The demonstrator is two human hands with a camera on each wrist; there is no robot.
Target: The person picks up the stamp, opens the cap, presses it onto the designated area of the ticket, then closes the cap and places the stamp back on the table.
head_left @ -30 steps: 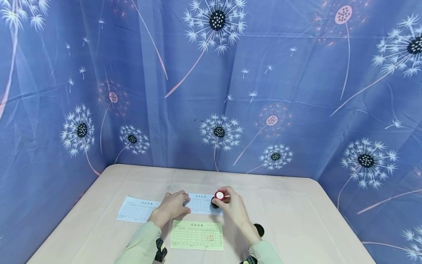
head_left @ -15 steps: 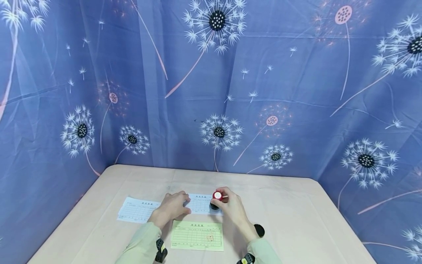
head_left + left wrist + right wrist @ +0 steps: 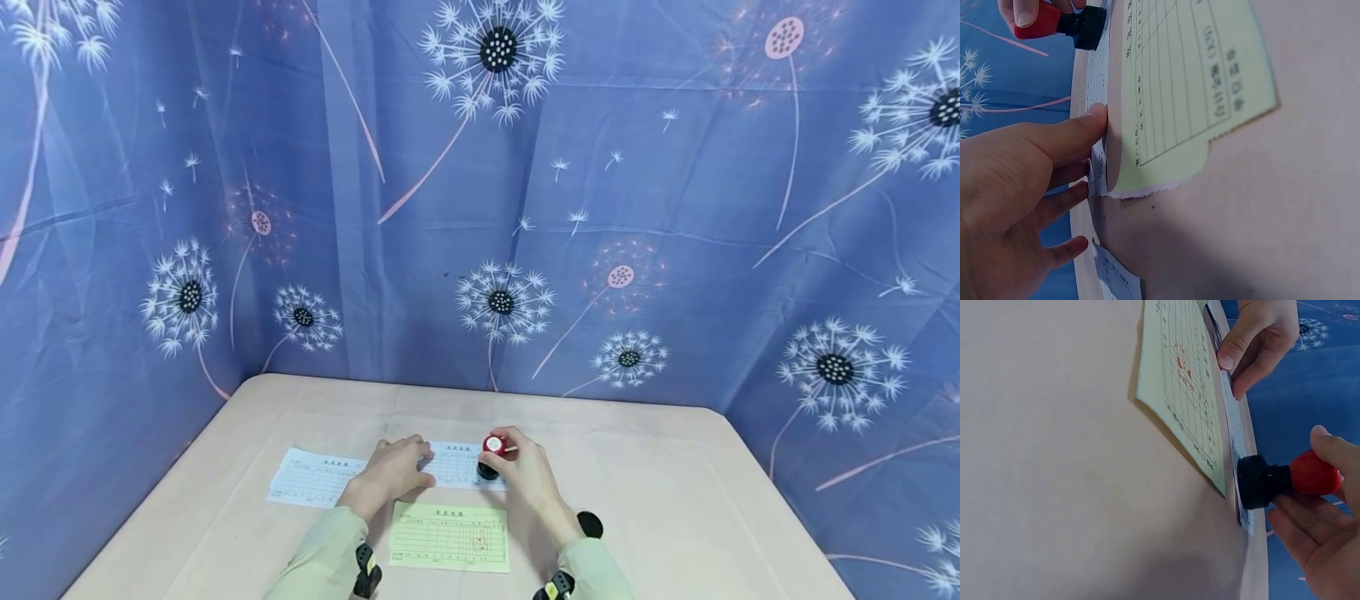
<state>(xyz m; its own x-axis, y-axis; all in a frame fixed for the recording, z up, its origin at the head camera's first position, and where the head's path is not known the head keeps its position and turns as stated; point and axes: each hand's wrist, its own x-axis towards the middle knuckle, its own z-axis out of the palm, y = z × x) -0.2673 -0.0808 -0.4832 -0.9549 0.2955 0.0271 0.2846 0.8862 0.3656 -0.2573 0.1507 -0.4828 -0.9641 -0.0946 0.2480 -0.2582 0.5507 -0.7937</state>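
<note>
My right hand (image 3: 528, 471) grips a round stamp by its red knob (image 3: 1315, 473). The stamp's black base (image 3: 1254, 481) is down at the right part of a light blue printed form (image 3: 453, 467). My left hand (image 3: 390, 471) rests at that form's left end, thumb and fingertips on the paper, fingers spread in the left wrist view. Nearer to me lies a yellow-green form (image 3: 431, 537) with a red stamp mark on its right side. The stamp's underside is hidden.
More blue forms (image 3: 311, 479) lie overlapping to the left, partly behind my left hand. A black round object (image 3: 590, 524) sits beside my right wrist. Blue dandelion-print cloth (image 3: 420, 292) stands behind the pale table (image 3: 660, 467).
The right hand and stamp have shifted slightly left and toward me, and the base now shows lower on the blue form. The left hand stays in place.
</note>
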